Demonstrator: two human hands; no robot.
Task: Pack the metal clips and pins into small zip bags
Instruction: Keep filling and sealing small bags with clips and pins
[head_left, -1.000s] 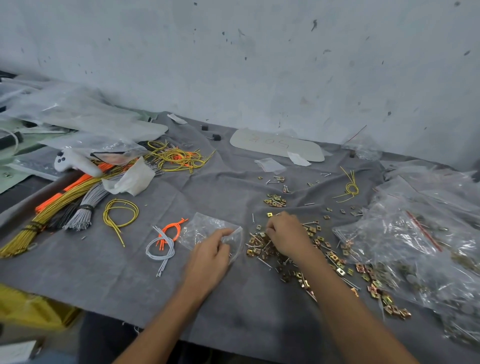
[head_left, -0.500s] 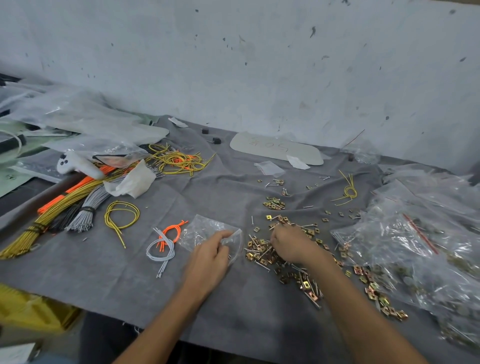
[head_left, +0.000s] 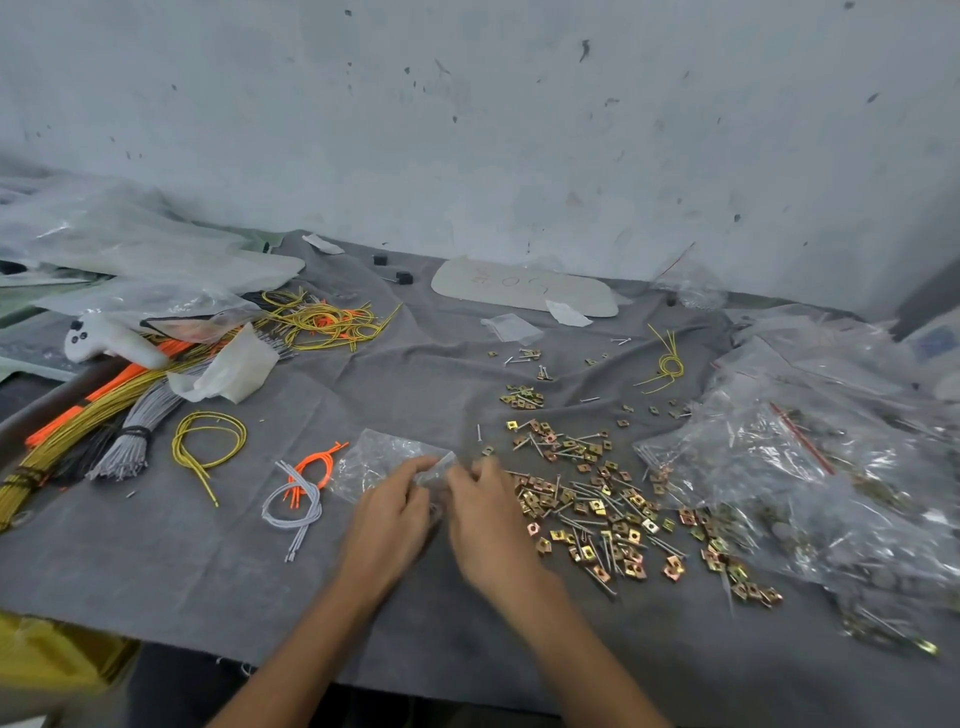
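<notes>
Clips and pins (head_left: 597, 512) lie in a loose scatter of brass and steel on the grey-clothed desk (head_left: 223, 566), just right of the hands and in easy reach for picking. Left of the scatter, the small zip bag (head_left: 382, 454) lies crumpled on the cloth with its mouth turned right, toward the parts, so a pinch of them has only a short way to travel.

The left hand (head_left: 392, 512) pinches the bag at its mouth edge, fingers curled on the plastic, apparently to keep the opening lifted and steady. The right hand (head_left: 485, 514) is at that same mouth, close against the left. Its fingers are bunched and blurred, and I cannot tell whether they hold parts or grip the film. I judge that either a load is going in or the mouth is being parted for one. The creased plastic hides what the bag contains.

Farther off, a smaller heap of clips (head_left: 522, 397) sits apart from the main scatter. On the right, big clear bags (head_left: 769, 452) overlap the scatter's edge and seem to hold more parts, likely the supply. Left of the zip bag lie grey and orange cords (head_left: 301, 491), then a yellow cord loop (head_left: 208, 441), and long cord bundles (head_left: 78, 431) at the far left, all away from the packing spot.
</notes>
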